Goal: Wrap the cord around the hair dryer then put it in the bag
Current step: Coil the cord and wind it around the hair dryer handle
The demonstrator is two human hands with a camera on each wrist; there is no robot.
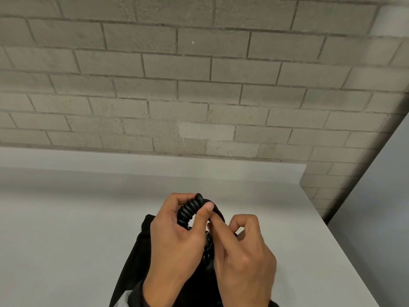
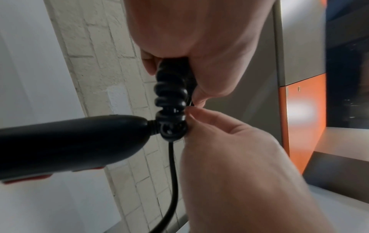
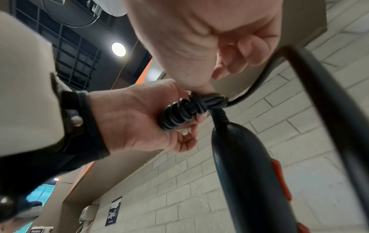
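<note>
A black hair dryer (image 2: pixel 69 141) with red switches hangs handle-first between my hands, its handle (image 3: pixel 249 173) clear in the wrist views. In the head view my hands cover most of it. Its black cord (image 1: pixel 190 209) is bunched into a tight coil (image 3: pixel 179 113) just past the handle's end. My left hand (image 1: pixel 191 207) grips that coil between thumb and fingers. My right hand (image 1: pixel 221 224) pinches the cord right beside the coil. A loose length of cord (image 2: pixel 172 173) trails away. The black bag (image 1: pixel 135 251) lies on the table under my hands.
The white table (image 1: pixel 66 218) runs to a grey brick wall (image 1: pixel 199 85) behind. Its right edge (image 1: pixel 332 240) slants close to my right hand. An orange panel (image 2: pixel 305 118) shows in the left wrist view.
</note>
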